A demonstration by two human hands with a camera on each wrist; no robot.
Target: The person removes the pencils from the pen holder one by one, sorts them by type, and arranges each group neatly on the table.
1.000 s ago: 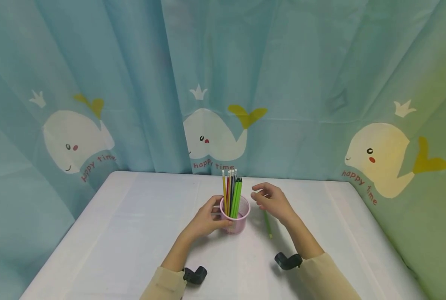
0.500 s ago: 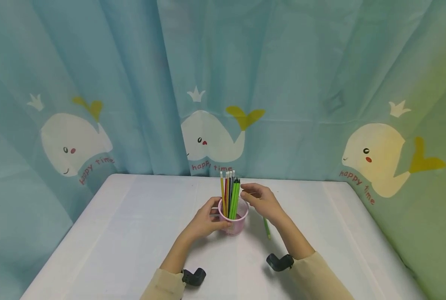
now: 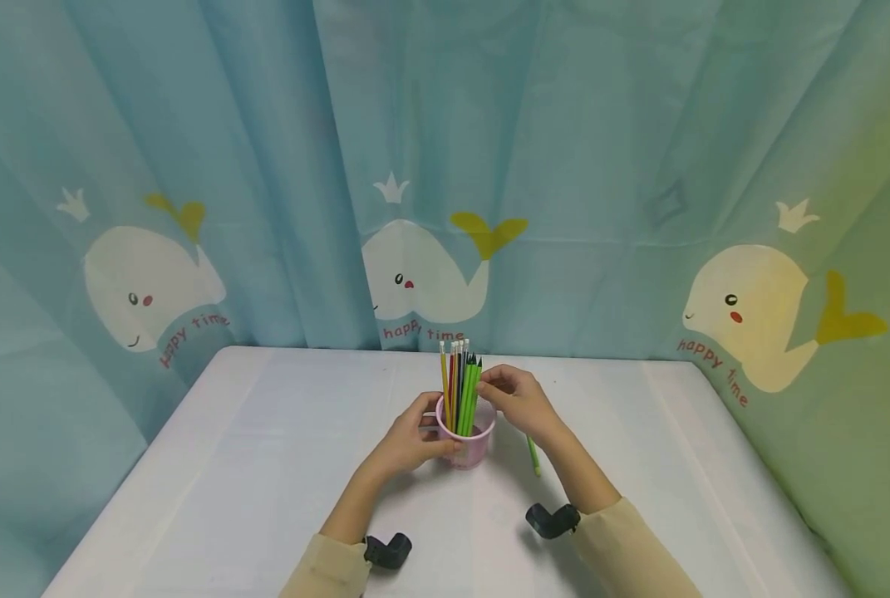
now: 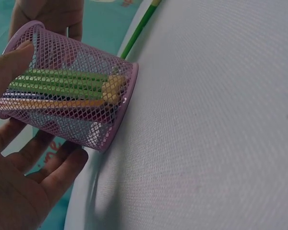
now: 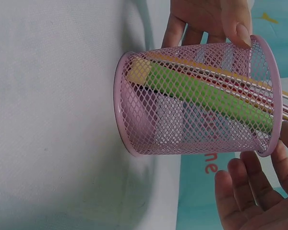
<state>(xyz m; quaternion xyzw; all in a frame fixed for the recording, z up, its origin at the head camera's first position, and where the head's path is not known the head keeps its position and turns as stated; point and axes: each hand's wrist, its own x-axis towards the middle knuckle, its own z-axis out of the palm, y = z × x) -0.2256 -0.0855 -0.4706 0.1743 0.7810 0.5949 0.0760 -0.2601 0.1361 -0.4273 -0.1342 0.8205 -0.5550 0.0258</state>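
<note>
A pink mesh pencil cup stands upright on the table, with several green pencils and several other coloured pencils leaning in it. My left hand holds the cup from its left side, thumb in front and fingers behind. At the cup's right rim, my right hand pinches the upper part of the rightmost green pencil between thumb and fingers. In the right wrist view the mesh shows the pencils' lower ends, while the pinching fingertips are partly out of frame.
Another green pencil lies on the white table to the right of the cup, partly hidden under my right hand and forearm. A blue curtain printed with whales hangs behind the table's far edge.
My right hand has moved left from beside the cup to its rim and taken hold of a green pencil, whose tip now stands slightly apart. My left hand stays on the cup.
</note>
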